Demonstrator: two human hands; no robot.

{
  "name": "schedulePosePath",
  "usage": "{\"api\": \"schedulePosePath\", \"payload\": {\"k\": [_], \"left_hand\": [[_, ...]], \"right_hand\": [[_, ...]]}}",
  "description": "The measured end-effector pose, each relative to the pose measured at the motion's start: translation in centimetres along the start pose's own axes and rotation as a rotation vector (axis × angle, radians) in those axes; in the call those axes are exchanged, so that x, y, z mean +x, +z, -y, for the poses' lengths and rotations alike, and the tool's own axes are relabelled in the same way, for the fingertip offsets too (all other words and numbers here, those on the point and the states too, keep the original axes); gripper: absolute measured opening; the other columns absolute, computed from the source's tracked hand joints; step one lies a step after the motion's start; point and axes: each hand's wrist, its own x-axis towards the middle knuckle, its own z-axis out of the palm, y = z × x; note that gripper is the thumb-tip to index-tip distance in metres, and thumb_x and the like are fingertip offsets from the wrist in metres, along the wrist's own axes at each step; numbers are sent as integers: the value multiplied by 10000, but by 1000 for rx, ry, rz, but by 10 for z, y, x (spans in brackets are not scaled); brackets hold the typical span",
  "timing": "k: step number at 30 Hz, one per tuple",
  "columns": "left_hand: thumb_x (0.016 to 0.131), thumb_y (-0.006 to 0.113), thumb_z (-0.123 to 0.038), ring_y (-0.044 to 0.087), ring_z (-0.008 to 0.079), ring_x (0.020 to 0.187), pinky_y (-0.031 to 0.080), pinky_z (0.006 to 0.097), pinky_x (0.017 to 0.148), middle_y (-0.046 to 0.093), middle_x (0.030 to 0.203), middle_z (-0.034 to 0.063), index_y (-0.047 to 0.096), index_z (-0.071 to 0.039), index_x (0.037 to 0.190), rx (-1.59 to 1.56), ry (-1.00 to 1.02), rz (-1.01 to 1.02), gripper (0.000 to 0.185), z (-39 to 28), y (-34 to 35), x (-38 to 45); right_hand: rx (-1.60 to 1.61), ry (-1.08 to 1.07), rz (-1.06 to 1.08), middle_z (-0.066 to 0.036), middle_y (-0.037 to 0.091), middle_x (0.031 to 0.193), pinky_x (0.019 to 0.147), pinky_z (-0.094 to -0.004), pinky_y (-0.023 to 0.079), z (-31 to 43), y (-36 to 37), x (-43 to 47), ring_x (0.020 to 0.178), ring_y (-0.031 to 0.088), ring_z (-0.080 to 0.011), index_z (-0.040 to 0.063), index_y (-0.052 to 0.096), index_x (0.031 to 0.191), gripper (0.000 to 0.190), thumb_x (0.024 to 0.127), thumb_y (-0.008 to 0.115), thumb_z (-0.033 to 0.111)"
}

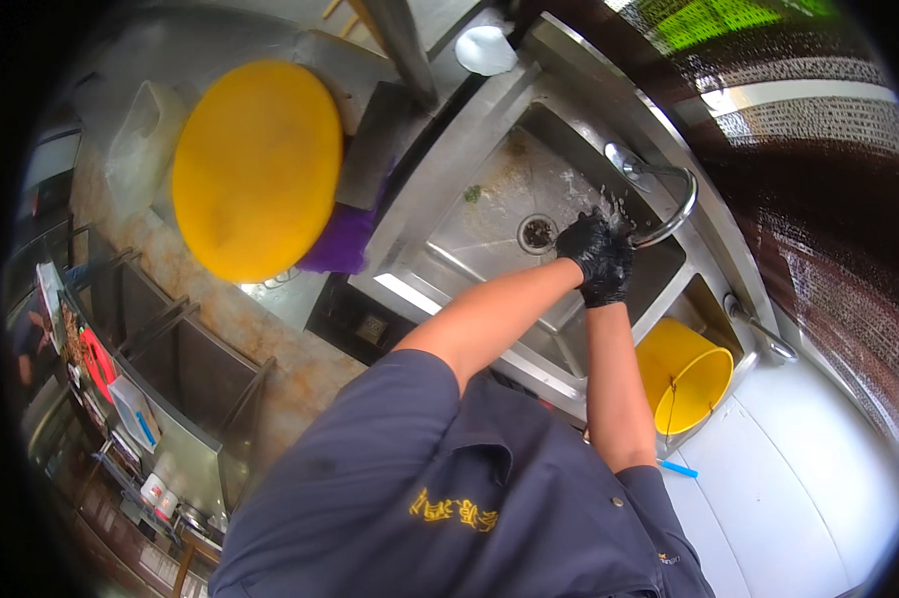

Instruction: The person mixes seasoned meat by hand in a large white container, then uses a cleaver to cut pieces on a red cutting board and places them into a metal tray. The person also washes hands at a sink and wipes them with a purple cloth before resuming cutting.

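Note:
Both my hands are in wet black gloves and pressed together over the stainless steel sink [464,247]. My left hand [582,235] overlaps my right hand [612,276], so their fingers are partly hidden. Water splashes around them beside the mouth of a curved chrome faucet [681,213]. No object shows between the hands, though the overlap hides the palms. Just left of them is the round drain [537,233], with dark residue in it. A small green scrap [472,193] lies on the wet basin floor.
A yellow bucket [681,381] sits at the smaller right basin, below a second faucet [760,329]. Left of the sink are a large round yellow cutting board [259,172], a purple cloth [339,241] and a translucent plastic container [141,149]. A white bowl-like object [485,51] stands beyond the sink.

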Motion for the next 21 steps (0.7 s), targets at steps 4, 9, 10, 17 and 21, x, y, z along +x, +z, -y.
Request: {"api": "schedulePosePath", "payload": {"k": [4, 9, 10, 17, 21], "left_hand": [[871, 583, -318, 696, 344, 884, 548, 456, 753, 711, 925, 173, 701, -84, 927, 168, 304, 130, 268, 31, 8, 4], [873, 549, -121, 704, 301, 907, 566, 408, 769, 716, 1028, 138, 704, -113, 1010, 218, 621, 98, 207, 80, -19, -25], [860, 559, -64, 694, 328, 917, 569, 412, 772, 704, 1053, 147, 691, -96, 1116, 95, 857, -257, 289, 111, -18, -34], [887, 573, -151, 564, 388, 1055, 456, 476, 921, 597, 1134, 181, 622, -72, 1194, 674, 51, -513, 321, 266, -194, -210], [888, 617, -223, 566, 382, 1057, 443, 504, 921, 599, 1152, 182, 645, -107, 1176, 560, -70, -683, 312, 310, -212, -224]], "right_hand": [[-215, 76, -194, -121, 618, 1232, 1012, -443, 448, 0, -14, 21, 1133, 569, -336, 89, 610, 1236, 343, 986, 489, 289], [-256, 148, -145, -116, 579, 1280, 999, -485, 463, 8, -27, 28, 1175, 546, -331, 116, 589, 1263, 330, 990, 509, 284], [-254, 160, -119, -113, 533, 1338, 1009, -504, 449, 13, -29, 22, 1226, 510, -322, 127, 561, 1298, 345, 996, 508, 285], [-261, 321, -289, -101, 391, 1489, 1063, -662, 322, 11, -17, -53, 1446, 255, -366, 214, 450, 1420, 538, 943, 567, 432], [-283, 386, -105, -56, 392, 1482, 1087, -622, 303, -23, -33, -70, 1392, 344, -305, 219, 517, 1376, 467, 950, 545, 410]]}}
